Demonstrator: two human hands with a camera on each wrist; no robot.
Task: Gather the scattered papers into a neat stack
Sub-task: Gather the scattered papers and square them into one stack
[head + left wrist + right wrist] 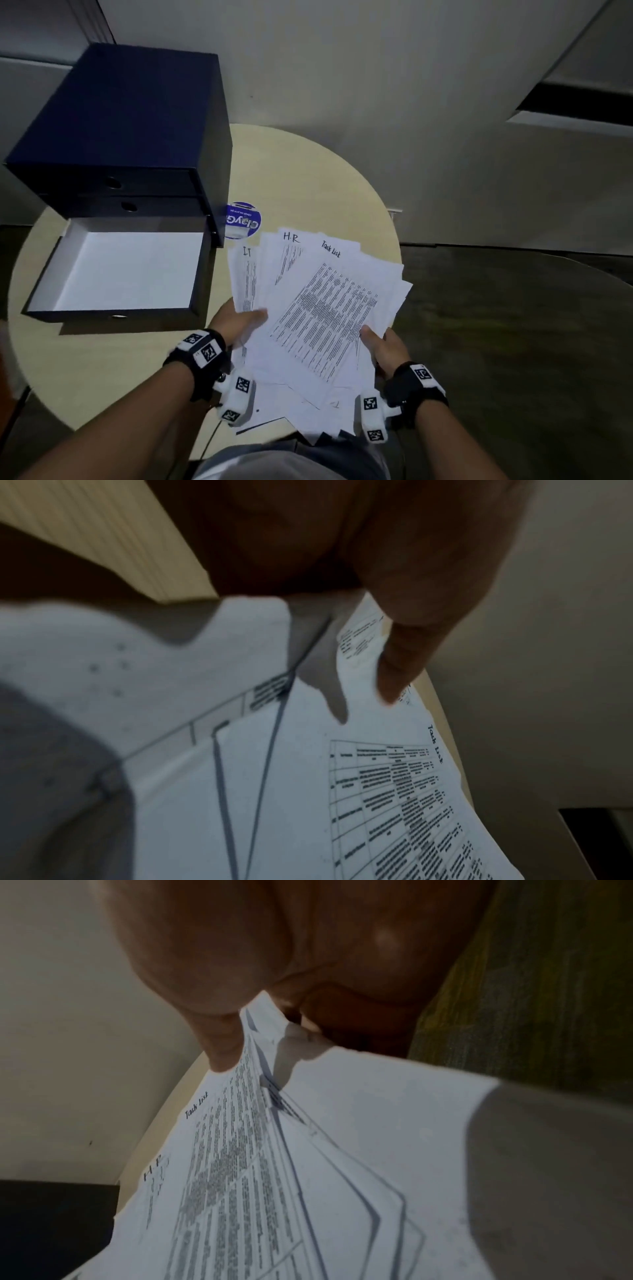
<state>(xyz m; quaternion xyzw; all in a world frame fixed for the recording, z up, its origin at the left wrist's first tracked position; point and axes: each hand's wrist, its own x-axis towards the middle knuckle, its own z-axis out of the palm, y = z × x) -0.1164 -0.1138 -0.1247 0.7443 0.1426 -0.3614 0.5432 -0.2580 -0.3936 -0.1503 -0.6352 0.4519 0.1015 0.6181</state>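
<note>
Head view: fanned white printed papers [318, 308], headed "IT", "H.R", "Task List"; left hand [236, 325] and right hand [385, 346] fingers each pinch an edge.

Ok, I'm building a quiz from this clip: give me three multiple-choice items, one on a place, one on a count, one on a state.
1. Where does the round blue sticker lie?
A. in the open drawer
B. on the table, between drawer unit and papers
C. on top of the unit

2. How many drawers does the dark blue drawer unit show?
A. two
B. three
C. five

3. How are the papers now?
A. fanned and uneven
B. squared in a neat stack
C. lying in the drawer

Key: B, the sticker sits on the table beside the unit's corner; B, two are closed above the open drawer; A, the left hand and right hand hold sheets whose corners splay.
</note>
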